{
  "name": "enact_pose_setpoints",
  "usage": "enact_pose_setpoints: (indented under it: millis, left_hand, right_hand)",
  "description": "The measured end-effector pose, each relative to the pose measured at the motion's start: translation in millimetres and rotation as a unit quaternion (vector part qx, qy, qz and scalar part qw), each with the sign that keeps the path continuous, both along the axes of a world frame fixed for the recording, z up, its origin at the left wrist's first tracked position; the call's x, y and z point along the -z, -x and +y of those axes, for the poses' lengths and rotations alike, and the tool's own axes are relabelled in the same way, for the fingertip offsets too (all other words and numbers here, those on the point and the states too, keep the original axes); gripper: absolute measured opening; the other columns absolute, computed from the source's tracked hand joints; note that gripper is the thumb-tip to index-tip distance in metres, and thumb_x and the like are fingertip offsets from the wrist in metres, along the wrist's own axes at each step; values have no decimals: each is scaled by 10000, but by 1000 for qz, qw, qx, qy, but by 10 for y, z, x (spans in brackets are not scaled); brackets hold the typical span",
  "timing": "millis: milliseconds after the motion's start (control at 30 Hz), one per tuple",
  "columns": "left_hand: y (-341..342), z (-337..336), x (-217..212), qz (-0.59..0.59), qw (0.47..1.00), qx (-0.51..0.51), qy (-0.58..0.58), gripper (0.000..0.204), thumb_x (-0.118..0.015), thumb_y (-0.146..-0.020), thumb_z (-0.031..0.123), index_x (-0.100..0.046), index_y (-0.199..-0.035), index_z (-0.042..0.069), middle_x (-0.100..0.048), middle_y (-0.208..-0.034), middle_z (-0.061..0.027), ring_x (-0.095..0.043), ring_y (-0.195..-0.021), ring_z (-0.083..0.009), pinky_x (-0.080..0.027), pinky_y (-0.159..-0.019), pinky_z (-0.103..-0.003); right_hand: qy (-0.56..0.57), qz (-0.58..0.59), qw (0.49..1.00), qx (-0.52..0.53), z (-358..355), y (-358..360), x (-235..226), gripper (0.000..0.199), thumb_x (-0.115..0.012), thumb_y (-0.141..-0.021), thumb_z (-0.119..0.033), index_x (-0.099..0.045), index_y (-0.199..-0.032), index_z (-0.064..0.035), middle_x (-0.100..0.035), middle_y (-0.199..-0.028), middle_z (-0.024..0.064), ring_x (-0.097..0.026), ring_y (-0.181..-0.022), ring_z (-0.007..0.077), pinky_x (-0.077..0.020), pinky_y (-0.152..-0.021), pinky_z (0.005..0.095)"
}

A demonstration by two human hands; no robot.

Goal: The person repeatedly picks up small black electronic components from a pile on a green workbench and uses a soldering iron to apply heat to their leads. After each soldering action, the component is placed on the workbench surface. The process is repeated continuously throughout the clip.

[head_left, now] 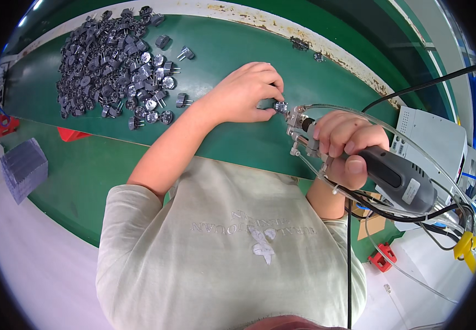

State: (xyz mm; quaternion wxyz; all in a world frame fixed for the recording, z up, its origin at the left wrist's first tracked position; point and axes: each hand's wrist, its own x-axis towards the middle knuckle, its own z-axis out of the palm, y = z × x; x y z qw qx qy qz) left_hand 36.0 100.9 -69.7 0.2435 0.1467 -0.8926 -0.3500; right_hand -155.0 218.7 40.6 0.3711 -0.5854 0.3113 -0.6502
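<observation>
My left hand (pixel 246 91) pinches a small round black part (pixel 280 106) with metal pins, holding it just above the green table (pixel 221 49). My right hand (pixel 348 146) grips a grey powered hand tool (pixel 400 179) with clear tubes and black cables attached. The tool's metal tip (pixel 294 118) touches the small part between my fingers. A large heap of the same black round parts (pixel 111 66) lies on the table at the far left, well away from both hands.
A few loose parts (pixel 183 100) lie between the heap and my left hand. Two more parts (pixel 304 45) sit near the table's far worn edge. A grey-white box unit (pixel 430 137) stands at the right. A stack of grey trays (pixel 23 168) is at the left.
</observation>
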Motion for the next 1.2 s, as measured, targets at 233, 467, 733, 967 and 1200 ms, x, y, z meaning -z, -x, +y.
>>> enact_pose_setpoints:
  millis: [233, 467, 733, 967, 1200]
  left_hand:
    - [-1, -11, -8, -8, 1000, 2, 0, 238, -836, -766, 165, -780, -986, 92, -683, -1116, -4, -616, -1172, -270, -477, -1073, -442]
    - [-6, 23, -2, 0, 1000, -8, 4, 226, -840, -752, 162, -768, -954, 89, -685, -1096, -1, -616, -1164, -265, -486, -1050, -445]
    - [31, -7, -15, 8, 1000, 13, 20, 225, -835, -724, 181, -760, -920, 102, -700, -1061, -6, -626, -1136, -264, -468, -1072, -462]
    - [24, 30, -116, -10, 999, -26, -18, 226, -830, -777, 228, -776, -965, 115, -688, -1153, -29, -609, -1196, -271, -446, -1096, -454]
    - [565, -818, -419, -9, 977, -214, 23, 378, -812, -810, 315, -764, -1105, 83, -717, -1216, -106, -626, -1210, -353, -485, -1063, -468]
  right_hand:
    - [-1, 3, 1000, 1, -19, -17, 9, 288, -717, -981, -284, -520, -941, -78, -569, -692, 50, -578, -552, 208, -545, -597, 427]
    - [15, 15, 1000, 5, -62, -126, 69, 211, -761, -824, -41, -556, -871, -27, -609, -662, 85, -599, -556, 227, -554, -591, 396]
    - [35, 60, 997, -17, -159, -155, 68, 246, -799, -750, 3, -603, -897, -19, -634, -696, 79, -619, -592, 235, -555, -612, 376]
    - [112, -76, 991, 20, 132, 110, -351, 411, -774, -967, -426, -537, -946, -91, -619, -694, 29, -615, -536, 186, -555, -550, 363]
    - [86, -68, 992, 65, 174, 56, -220, 448, -801, -951, -442, -557, -945, -66, -614, -671, 47, -606, -547, 199, -537, -554, 383]
